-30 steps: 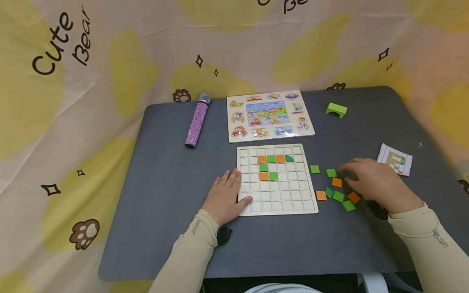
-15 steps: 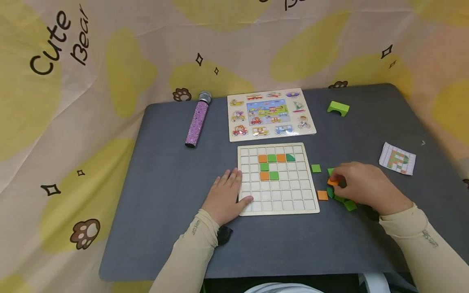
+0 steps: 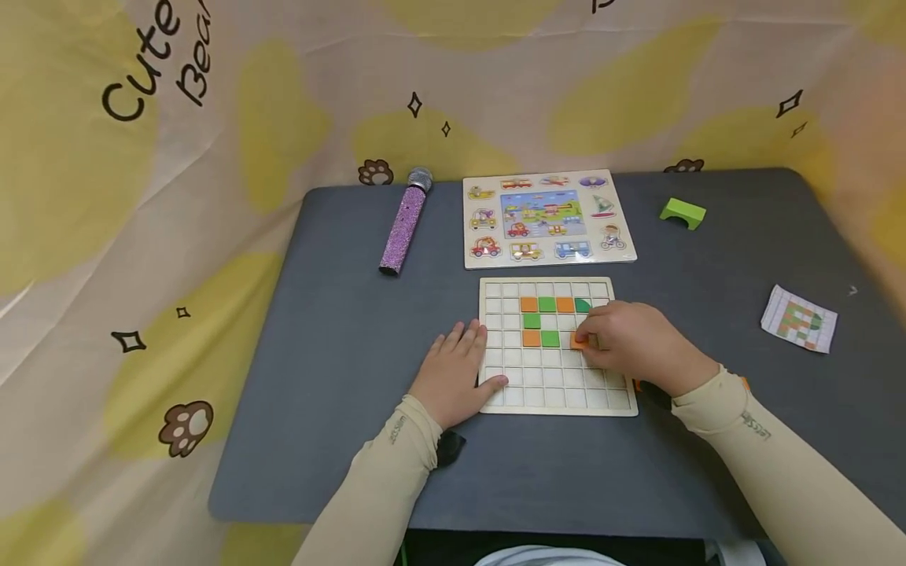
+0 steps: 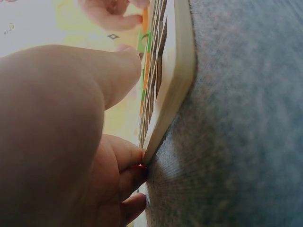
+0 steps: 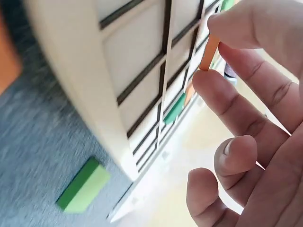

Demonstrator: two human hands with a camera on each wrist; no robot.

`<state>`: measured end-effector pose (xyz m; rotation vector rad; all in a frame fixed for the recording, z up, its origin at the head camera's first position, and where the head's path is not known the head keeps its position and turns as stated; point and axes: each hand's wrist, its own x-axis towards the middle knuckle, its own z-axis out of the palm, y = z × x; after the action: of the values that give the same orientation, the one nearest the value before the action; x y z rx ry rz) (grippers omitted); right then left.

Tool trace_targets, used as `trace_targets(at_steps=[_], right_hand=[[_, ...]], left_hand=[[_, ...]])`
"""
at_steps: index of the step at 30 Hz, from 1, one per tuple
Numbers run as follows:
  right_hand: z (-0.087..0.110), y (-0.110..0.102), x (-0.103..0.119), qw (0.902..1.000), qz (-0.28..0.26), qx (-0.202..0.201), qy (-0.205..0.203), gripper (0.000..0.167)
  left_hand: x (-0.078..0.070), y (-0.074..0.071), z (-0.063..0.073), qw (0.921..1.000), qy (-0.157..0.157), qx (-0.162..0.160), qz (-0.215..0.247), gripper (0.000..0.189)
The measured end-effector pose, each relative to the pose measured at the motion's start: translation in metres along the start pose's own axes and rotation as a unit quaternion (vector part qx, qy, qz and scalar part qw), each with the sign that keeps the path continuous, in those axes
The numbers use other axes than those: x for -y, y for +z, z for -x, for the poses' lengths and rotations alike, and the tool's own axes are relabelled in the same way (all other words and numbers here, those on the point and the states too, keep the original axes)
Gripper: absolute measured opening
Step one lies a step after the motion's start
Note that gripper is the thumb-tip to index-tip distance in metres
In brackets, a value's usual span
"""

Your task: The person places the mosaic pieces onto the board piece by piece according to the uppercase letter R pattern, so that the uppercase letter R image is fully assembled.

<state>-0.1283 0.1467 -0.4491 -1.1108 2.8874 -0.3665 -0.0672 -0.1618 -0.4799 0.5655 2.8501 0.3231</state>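
My right hand pinches a small orange square tile between thumb and fingertips, low over the white grid board. In the head view that tile sits just right of a green tile in the lower row of placed tiles. More orange and green squares lie in the grid, with a dark green quarter-round tile at the top row's right end, partly behind my right hand. My left hand rests at the board's left edge, fingers extended and thumb over the lower left corner.
Loose tiles lie right of the board, mostly hidden by my right hand; one green tile shows beside the rim. A small pattern card lies farther right. Behind stand a vehicle picture board, a glittery purple microphone and a green arch block.
My right hand has picked an orange tile from the loose pile and carried it left over the board. My left hand stays at the board's edge; the head view has shifted slightly.
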Motion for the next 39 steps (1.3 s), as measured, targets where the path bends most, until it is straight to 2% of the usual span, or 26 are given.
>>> trace_targets(at_steps=[6,9,13,16,19,24,28,30,33,36,39], right_hand=[[-0.007,0.003,0.005,0.9995,-0.007,0.007,-0.029,0.016],[-0.010,0.002,0.012,0.9985,0.001,0.031,-0.046,0.018],[-0.006,-0.001,0.017,0.9973,-0.001,0.064,-0.036,0.028],[0.004,-0.008,0.015,0.9966,-0.026,0.078,0.003,0.037],[0.020,-0.022,0.006,0.9957,-0.039,0.065,0.053,0.041],[0.055,-0.049,-0.023,0.9887,-0.024,0.024,0.146,0.039],[0.075,-0.052,-0.044,0.9801,-0.016,0.028,0.196,0.035],[0.080,-0.047,-0.047,0.9797,-0.011,0.040,0.196,0.030],[0.084,-0.036,-0.044,0.9824,-0.013,0.066,0.174,0.028],[0.086,-0.024,-0.035,0.9854,-0.016,0.084,0.147,0.034],[0.088,-0.016,-0.029,0.9856,-0.017,0.086,0.145,0.038]], left_hand=[[-0.002,0.001,-0.001,1.0000,0.004,0.000,0.002,0.089],[0.002,0.003,-0.001,1.0000,-0.001,-0.001,-0.003,0.089],[0.003,0.005,-0.001,1.0000,-0.004,-0.001,-0.007,0.089],[0.003,0.005,0.000,1.0000,-0.003,-0.001,0.000,0.089],[0.002,0.004,0.000,1.0000,0.000,-0.001,0.008,0.089],[0.000,0.002,-0.001,0.9999,0.006,-0.006,0.006,0.089],[0.001,0.001,0.000,1.0000,0.005,-0.002,0.000,0.089],[0.001,0.000,-0.001,1.0000,0.003,-0.004,0.001,0.088],[0.000,0.000,-0.001,1.0000,0.003,-0.003,0.001,0.089],[0.000,0.001,-0.002,1.0000,0.003,-0.004,0.003,0.089],[-0.001,0.002,-0.002,1.0000,0.000,0.001,0.000,0.089]])
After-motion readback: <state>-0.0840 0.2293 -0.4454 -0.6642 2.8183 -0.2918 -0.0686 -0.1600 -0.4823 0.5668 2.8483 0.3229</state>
